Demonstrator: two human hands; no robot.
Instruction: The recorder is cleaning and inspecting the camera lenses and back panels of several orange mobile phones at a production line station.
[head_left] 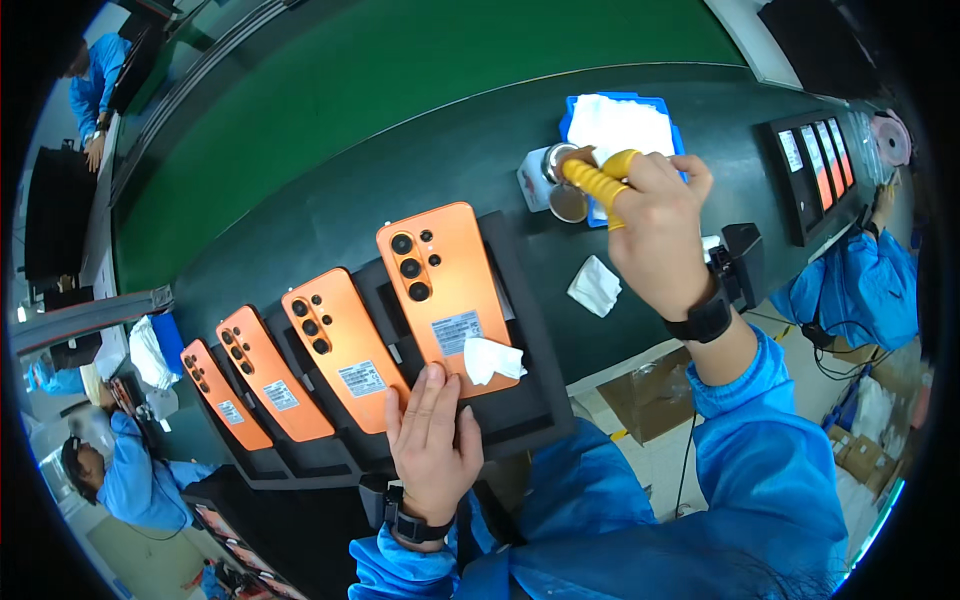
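Left hand (437, 445), fingers extended, unclenched, touches the lower end of an orange rectangular phone (450, 280) in a black foam tray (540, 400); right hand (660, 220), fingers yellow-covered, is at a metal-topped whitish bottle (536, 183), grip unclear.

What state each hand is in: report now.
Left hand: open, resting at the lower end of the orange phone bearing the white cloth.
Right hand: partly curled at the metal-topped bottle; grip cannot be told.

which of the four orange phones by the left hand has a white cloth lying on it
The rightmost phone in the black tray: a white cloth lies on its lower end. The other three have no cloth on them.
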